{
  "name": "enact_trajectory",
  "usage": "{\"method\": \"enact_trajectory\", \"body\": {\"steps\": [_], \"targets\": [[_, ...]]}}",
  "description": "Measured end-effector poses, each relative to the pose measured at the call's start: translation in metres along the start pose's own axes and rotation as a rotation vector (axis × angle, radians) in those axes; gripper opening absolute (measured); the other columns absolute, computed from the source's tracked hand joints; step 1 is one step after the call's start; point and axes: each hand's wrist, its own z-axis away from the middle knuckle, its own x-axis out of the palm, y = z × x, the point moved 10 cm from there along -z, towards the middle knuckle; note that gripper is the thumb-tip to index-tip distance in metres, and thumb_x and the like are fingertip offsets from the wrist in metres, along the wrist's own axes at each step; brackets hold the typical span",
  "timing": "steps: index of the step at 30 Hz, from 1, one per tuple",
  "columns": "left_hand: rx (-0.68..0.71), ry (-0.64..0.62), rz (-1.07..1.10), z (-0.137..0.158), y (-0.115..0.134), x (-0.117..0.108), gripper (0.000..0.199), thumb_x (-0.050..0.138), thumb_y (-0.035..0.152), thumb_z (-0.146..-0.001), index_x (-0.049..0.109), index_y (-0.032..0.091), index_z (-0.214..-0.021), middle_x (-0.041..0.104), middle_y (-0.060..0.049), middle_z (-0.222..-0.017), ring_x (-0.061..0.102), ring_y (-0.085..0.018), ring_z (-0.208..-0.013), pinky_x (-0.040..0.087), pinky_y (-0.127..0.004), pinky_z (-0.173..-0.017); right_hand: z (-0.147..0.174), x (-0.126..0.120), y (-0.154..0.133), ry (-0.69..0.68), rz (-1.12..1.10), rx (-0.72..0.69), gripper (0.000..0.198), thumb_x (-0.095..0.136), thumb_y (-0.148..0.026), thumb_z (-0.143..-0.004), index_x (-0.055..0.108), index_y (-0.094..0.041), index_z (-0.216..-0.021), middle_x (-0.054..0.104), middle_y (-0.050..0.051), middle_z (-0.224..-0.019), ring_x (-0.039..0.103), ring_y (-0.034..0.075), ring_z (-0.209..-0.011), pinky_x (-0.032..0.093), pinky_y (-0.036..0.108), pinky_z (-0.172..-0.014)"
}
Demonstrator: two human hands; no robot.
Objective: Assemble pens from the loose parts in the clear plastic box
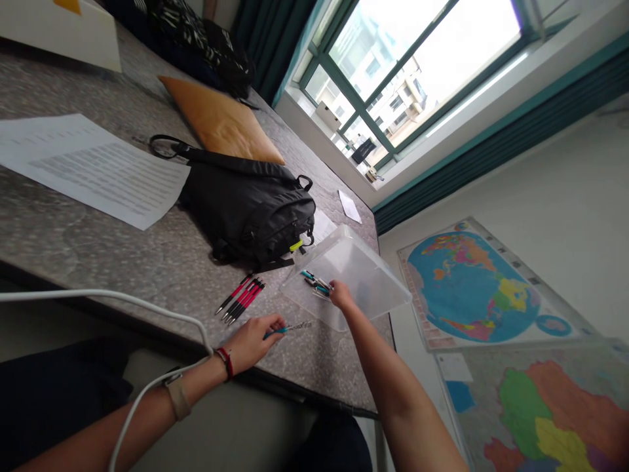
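My left hand (pixel 256 338), with a red bracelet and a watch on its wrist, is closed around a teal pen (pixel 276 333) just above the table. To its upper left, several red-and-black pens (pixel 242 301) lie side by side. A clear plastic box (pixel 366 262) sits near the table's right end. Inside it is a small group of teal, black and white pens (pixel 314 283). My right hand (pixel 341 295) reaches into the box, its fingers pinched at the right end of these pens; the fingertips are partly hidden.
A black backpack (pixel 250 206) lies behind the red pens, with a brown envelope (pixel 226 121) beyond it. Printed sheets (pixel 108 164) rest at the left. A white cable (pixel 147 308) crosses in front of my left forearm. Maps (pixel 472 282) hang on the right wall.
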Motion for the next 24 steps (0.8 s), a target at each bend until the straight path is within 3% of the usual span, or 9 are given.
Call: {"method": "enact_trajectory", "body": {"steps": [10, 17, 20, 24], "targets": [[-0.013, 0.002, 0.004, -0.002, -0.002, -0.001, 0.018, 0.057, 0.034, -0.085, 0.066, 0.023, -0.095, 0.073, -0.002, -0.092, 0.067, -0.018, -0.089, 0.049, -0.026, -0.078, -0.007, 0.014, -0.003, -0.027, 0.106, -0.049, 0.021, 0.057, -0.016, -0.085, 0.072, -0.017, -0.1, 0.07, 0.011, -0.103, 0.062, 0.021, -0.093, 0.043, 0.028, -0.08], [-0.015, -0.005, 0.011, -0.002, -0.005, 0.003, 0.019, 0.056, 0.035, -0.085, 0.066, 0.023, -0.095, 0.073, -0.002, -0.09, 0.067, -0.018, -0.087, 0.049, -0.026, -0.078, 0.006, -0.001, 0.006, 0.049, 0.102, -0.055, 0.022, 0.059, -0.022, -0.087, 0.069, -0.017, -0.106, 0.067, 0.012, -0.11, 0.061, 0.022, -0.098, 0.043, 0.028, -0.083], [-0.02, -0.008, 0.018, -0.002, -0.005, 0.004, 0.019, 0.056, 0.036, -0.085, 0.066, 0.023, -0.095, 0.073, -0.002, -0.089, 0.067, -0.018, -0.086, 0.049, -0.026, -0.077, 0.011, -0.007, -0.005, 0.088, 0.07, -0.104, 0.019, 0.057, -0.025, -0.09, 0.068, -0.018, -0.105, 0.066, 0.01, -0.11, 0.061, 0.019, -0.096, 0.042, 0.026, -0.083], [-0.026, 0.005, 0.025, -0.002, -0.005, 0.003, 0.018, 0.057, 0.036, -0.084, 0.066, 0.023, -0.093, 0.073, -0.001, -0.087, 0.067, -0.018, -0.085, 0.049, -0.025, -0.076, 0.015, 0.0, -0.038, 0.042, -0.025, -0.234, 0.014, 0.063, -0.027, -0.088, 0.069, -0.019, -0.097, 0.066, 0.006, -0.098, 0.06, 0.017, -0.086, 0.042, 0.026, -0.08]]}}
